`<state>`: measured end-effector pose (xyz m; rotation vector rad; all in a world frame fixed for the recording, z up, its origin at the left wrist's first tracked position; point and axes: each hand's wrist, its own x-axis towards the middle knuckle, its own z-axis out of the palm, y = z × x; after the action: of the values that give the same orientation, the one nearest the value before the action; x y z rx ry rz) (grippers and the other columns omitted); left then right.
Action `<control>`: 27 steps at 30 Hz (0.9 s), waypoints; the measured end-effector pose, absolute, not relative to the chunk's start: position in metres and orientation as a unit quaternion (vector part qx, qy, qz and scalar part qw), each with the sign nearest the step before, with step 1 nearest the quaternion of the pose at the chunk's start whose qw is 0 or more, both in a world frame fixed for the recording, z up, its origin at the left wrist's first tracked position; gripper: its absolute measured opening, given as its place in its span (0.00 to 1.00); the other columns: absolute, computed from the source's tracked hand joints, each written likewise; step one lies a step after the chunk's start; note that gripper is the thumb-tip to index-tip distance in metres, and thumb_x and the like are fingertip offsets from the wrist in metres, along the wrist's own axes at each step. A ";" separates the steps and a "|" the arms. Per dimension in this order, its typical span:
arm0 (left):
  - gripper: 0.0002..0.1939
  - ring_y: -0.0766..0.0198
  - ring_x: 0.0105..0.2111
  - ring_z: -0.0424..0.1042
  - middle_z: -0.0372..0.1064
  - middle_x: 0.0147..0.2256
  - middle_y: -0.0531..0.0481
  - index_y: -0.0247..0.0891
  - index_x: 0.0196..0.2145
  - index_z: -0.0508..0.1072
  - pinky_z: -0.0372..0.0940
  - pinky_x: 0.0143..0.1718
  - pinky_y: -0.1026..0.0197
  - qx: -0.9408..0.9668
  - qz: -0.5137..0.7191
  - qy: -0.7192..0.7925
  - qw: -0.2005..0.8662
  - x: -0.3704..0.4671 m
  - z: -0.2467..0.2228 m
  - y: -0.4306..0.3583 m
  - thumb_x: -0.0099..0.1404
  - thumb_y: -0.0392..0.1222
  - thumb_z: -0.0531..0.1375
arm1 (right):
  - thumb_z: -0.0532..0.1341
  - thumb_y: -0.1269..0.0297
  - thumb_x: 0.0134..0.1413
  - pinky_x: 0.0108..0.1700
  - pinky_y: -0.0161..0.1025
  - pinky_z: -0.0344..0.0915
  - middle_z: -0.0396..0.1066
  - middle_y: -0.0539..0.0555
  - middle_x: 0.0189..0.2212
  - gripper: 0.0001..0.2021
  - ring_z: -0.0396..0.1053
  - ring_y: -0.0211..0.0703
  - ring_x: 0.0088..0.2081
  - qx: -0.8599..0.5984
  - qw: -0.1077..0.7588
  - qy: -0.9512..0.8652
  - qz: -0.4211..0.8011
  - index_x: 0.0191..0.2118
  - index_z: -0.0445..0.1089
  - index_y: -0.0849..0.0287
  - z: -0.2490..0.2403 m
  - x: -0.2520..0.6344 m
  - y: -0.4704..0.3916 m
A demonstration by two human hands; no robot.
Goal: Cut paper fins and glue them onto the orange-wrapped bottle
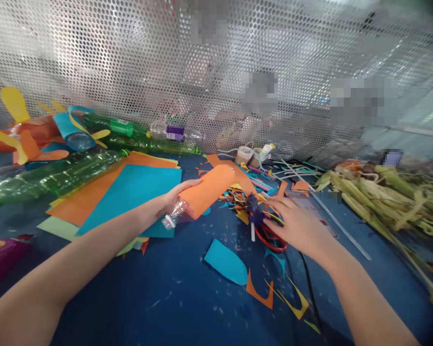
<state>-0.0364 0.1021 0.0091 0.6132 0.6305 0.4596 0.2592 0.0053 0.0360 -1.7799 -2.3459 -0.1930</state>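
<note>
My left hand (176,194) is closed around the lower end of a clear plastic bottle (207,192) wrapped in orange paper. Its white cap points toward me, and the bottle lies tilted above the blue table. My right hand (292,221) reaches over the scraps with fingers stretched and thumb apart. Its fingertips are at a dark blue glue gun (254,211) with a white glue stick poking out; whether they press on it is hard to see. Red-handled scissors (274,244) lie beneath that hand. A blue paper piece with a rounded end (226,262) lies between my arms.
Coloured paper sheets (137,197) and green bottles (57,175) lie to the left, with paper-decorated bottles (39,134) behind. A purple object (3,259) sits at the left edge. Corn husks (389,206) pile up at right. A black cable (310,283) crosses the table; a perforated metal screen (147,62) stands behind.
</note>
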 end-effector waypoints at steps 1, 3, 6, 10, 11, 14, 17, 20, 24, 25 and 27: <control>0.28 0.57 0.30 0.73 0.73 0.32 0.41 0.26 0.48 0.64 0.66 0.35 0.57 0.293 0.222 0.300 0.880 -0.037 0.007 0.103 0.58 0.53 0.56 | 0.54 0.63 0.54 0.48 0.50 0.60 0.67 0.60 0.42 0.12 0.64 0.52 0.46 -0.605 0.124 -0.784 -0.061 0.42 0.67 0.59 0.039 0.246 0.001; 0.28 0.57 0.30 0.72 0.74 0.32 0.41 0.26 0.47 0.65 0.66 0.35 0.57 0.291 0.230 0.303 0.878 -0.037 0.004 0.105 0.57 0.53 0.56 | 0.52 0.63 0.57 0.45 0.44 0.63 0.69 0.56 0.38 0.09 0.66 0.46 0.41 -0.562 0.174 -0.808 0.006 0.39 0.68 0.57 0.040 0.215 -0.008; 0.27 0.56 0.30 0.72 0.73 0.31 0.40 0.25 0.45 0.67 0.66 0.35 0.57 0.286 0.243 0.338 0.863 -0.037 0.002 0.106 0.56 0.53 0.57 | 0.56 0.66 0.55 0.45 0.46 0.62 0.69 0.54 0.41 0.12 0.64 0.46 0.44 -0.471 0.139 -0.868 0.071 0.46 0.67 0.54 0.029 0.173 -0.021; 0.26 0.56 0.29 0.72 0.73 0.30 0.40 0.25 0.43 0.68 0.66 0.33 0.57 0.281 0.249 0.363 0.853 -0.037 0.001 0.107 0.55 0.52 0.58 | 0.57 0.70 0.53 0.44 0.47 0.61 0.68 0.54 0.40 0.09 0.62 0.47 0.42 -0.458 0.121 -0.876 0.095 0.41 0.68 0.56 0.016 0.156 -0.028; 0.26 0.56 0.29 0.72 0.73 0.31 0.40 0.25 0.43 0.68 0.66 0.33 0.57 0.283 0.246 0.359 0.855 -0.037 0.001 0.108 0.55 0.52 0.58 | 0.57 0.72 0.53 0.45 0.46 0.60 0.68 0.54 0.39 0.07 0.62 0.46 0.42 -0.457 0.133 -0.872 0.116 0.38 0.68 0.57 0.016 0.156 -0.029; 0.26 0.56 0.29 0.73 0.73 0.31 0.40 0.26 0.43 0.68 0.67 0.33 0.57 0.287 0.242 0.339 0.862 -0.038 0.000 0.109 0.55 0.52 0.58 | 0.56 0.76 0.50 0.46 0.43 0.59 0.67 0.52 0.39 0.07 0.62 0.43 0.43 -0.456 0.176 -0.847 0.211 0.33 0.64 0.57 0.026 0.160 -0.033; 0.27 0.56 0.28 0.73 0.74 0.29 0.39 0.26 0.42 0.68 0.67 0.31 0.58 0.282 0.233 0.336 0.868 -0.039 0.001 0.107 0.54 0.54 0.59 | 0.55 0.77 0.49 0.45 0.39 0.60 0.68 0.50 0.38 0.08 0.64 0.40 0.42 -0.458 0.203 -0.792 0.348 0.33 0.62 0.56 0.039 0.162 -0.039; 0.28 0.56 0.26 0.73 0.74 0.28 0.40 0.26 0.41 0.68 0.67 0.29 0.59 0.290 0.213 0.347 0.866 -0.040 0.008 0.101 0.53 0.56 0.58 | 0.57 0.74 0.50 0.38 0.35 0.61 0.68 0.48 0.31 0.06 0.66 0.37 0.35 -0.443 0.228 -0.709 0.500 0.33 0.62 0.56 0.044 0.163 -0.039; 0.27 0.58 0.25 0.73 0.74 0.27 0.43 0.28 0.40 0.68 0.67 0.30 0.60 0.314 0.172 0.335 0.872 -0.038 0.016 0.093 0.53 0.55 0.58 | 0.61 0.66 0.50 0.25 0.29 0.57 0.65 0.45 0.23 0.07 0.61 0.29 0.22 -0.450 0.290 -0.535 0.653 0.37 0.66 0.58 0.032 0.164 -0.034; 0.26 0.58 0.26 0.73 0.74 0.27 0.44 0.28 0.40 0.68 0.67 0.30 0.60 0.320 0.166 0.332 0.872 -0.037 0.016 0.091 0.53 0.55 0.58 | 0.62 0.65 0.49 0.25 0.28 0.57 0.66 0.46 0.23 0.09 0.61 0.29 0.22 -0.452 0.303 -0.496 0.676 0.38 0.67 0.58 0.028 0.164 -0.033; 0.25 0.60 0.26 0.73 0.74 0.28 0.44 0.29 0.39 0.69 0.67 0.31 0.61 0.331 0.163 0.334 0.868 -0.034 0.016 0.087 0.52 0.53 0.59 | 0.64 0.63 0.46 0.27 0.29 0.59 0.68 0.47 0.24 0.12 0.63 0.29 0.23 -0.455 0.329 -0.436 0.703 0.39 0.69 0.60 0.024 0.162 -0.033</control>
<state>-0.0337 0.0869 0.0157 0.6925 0.6983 0.3408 0.1620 -0.0328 0.0236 -1.1917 -1.1399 1.8392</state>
